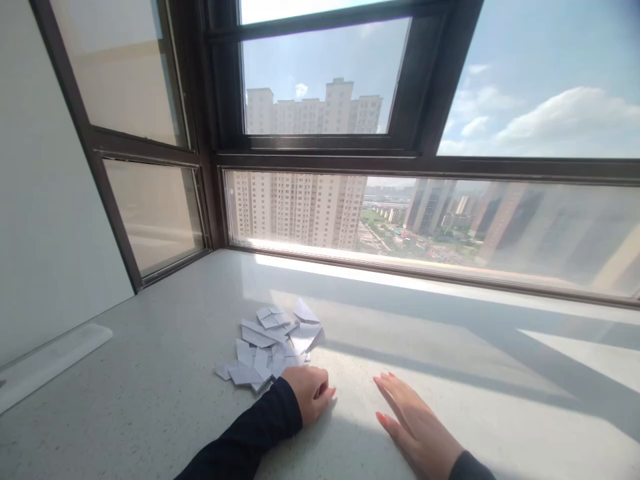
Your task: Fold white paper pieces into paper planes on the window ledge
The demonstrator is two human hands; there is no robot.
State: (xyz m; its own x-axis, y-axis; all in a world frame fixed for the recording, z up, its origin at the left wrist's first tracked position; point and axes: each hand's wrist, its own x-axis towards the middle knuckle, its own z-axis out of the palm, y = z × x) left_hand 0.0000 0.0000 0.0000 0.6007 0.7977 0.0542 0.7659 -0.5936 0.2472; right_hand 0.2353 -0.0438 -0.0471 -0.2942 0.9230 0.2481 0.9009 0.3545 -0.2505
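A loose pile of white torn paper pieces (273, 345) lies on the pale speckled window ledge (150, 373). My left hand (311, 392), in a dark sleeve, rests on the ledge just right of the pile's near edge with its fingers curled under; I cannot see anything in them. My right hand (415, 423) lies flat on the ledge a short way to the right, fingers stretched out together and pointing left toward the other hand. It holds nothing.
Dark-framed windows (320, 160) run along the far edge of the ledge and the left corner, with tower blocks outside. A white wall stands at the left, with a translucent strip (50, 360) lying on the ledge by it. Sunlight falls across the right side.
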